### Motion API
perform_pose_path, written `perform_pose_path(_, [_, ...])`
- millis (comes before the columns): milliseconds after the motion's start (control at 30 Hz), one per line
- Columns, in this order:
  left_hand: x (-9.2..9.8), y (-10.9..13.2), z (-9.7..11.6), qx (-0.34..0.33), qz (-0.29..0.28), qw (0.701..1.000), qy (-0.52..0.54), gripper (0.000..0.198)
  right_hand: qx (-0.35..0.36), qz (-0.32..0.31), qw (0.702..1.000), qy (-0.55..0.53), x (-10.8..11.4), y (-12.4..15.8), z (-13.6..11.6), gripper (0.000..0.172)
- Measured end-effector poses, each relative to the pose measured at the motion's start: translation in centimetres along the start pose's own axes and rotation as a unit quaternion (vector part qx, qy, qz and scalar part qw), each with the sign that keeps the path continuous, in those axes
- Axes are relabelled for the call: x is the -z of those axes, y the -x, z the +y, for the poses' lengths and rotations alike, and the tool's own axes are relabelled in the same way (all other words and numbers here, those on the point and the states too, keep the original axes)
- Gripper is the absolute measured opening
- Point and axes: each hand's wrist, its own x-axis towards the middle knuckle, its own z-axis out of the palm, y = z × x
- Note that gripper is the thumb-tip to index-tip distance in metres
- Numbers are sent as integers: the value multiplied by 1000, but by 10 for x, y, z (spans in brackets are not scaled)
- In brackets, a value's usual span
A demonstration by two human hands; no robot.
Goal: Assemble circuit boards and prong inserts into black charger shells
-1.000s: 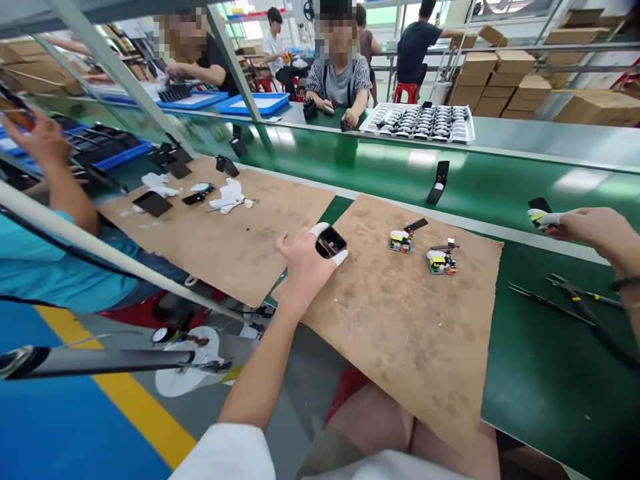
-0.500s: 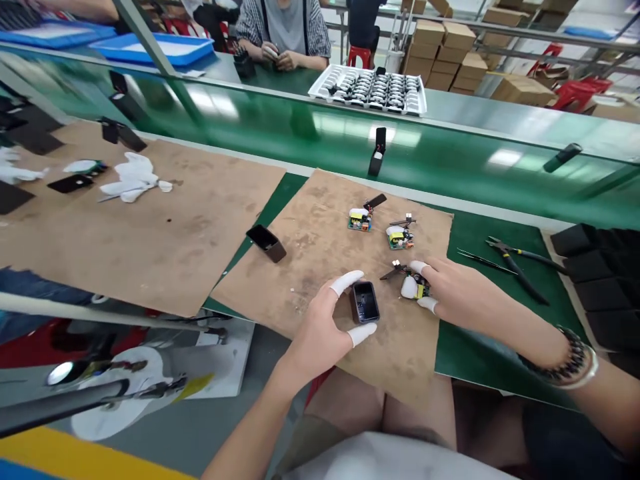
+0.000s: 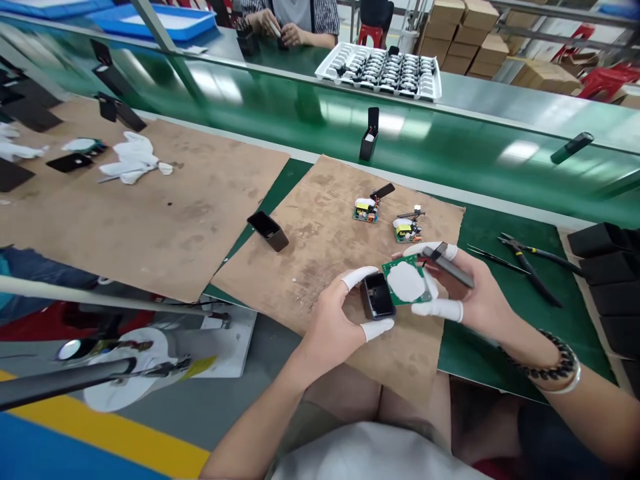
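Observation:
My left hand (image 3: 335, 320), with white finger cots on thumb and forefinger, grips a small black plastic case (image 3: 379, 297) by its sides, the hollow end facing up. In my right hand (image 3: 465, 287), also with white finger cots, is a green circuit board (image 3: 406, 280) with a white pad on its face. A dark flat cover piece (image 3: 449, 265) hangs beside the board near my right fingers. The board's edge is close to the case's opening; whether they touch I cannot tell. Beyond my hands lie two more boards, one (image 3: 409, 230) nearer and another (image 3: 366, 210) farther off.
Another open black case (image 3: 269, 231) lies left on the brown cardboard (image 3: 320, 193). Tweezers (image 3: 497, 259) and pliers (image 3: 533, 267) lie at right, near stacked black cases (image 3: 610, 273). A case with raised lid (image 3: 370, 137) stands on the green belt. A co-worker's hands (image 3: 280, 30) work opposite.
My right hand has lifted the circuit board from the cardboard and brought it left beside the case, turning its white pad into view. My left hand still grips the case, now tilted.

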Motion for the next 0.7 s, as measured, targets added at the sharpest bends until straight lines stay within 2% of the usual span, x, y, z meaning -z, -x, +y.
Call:
perform_pose_path(100, [-1, 0, 7, -56, 17, 997, -40, 60, 128, 1, 986, 104, -11, 9, -8, 51])
perform_pose_path(167, [0, 0, 11, -75, 18, 995, -64, 61, 197, 9, 972, 130, -11, 12, -10, 49])
perform_pose_path(300, [0, -1, 16, -115, 7, 991, -65, 60, 278, 7, 947, 161, -9, 16, -9, 48])
perform_pose_path(533, [-3, -5, 24, -159, -7, 986, -39, 58, 317, 9, 932, 174, -9, 22, -12, 60])
perform_pose_path(700, [-5, -5, 27, -177, -12, 983, -35, 57, 300, 4, 942, 149, -5, 26, -14, 61])
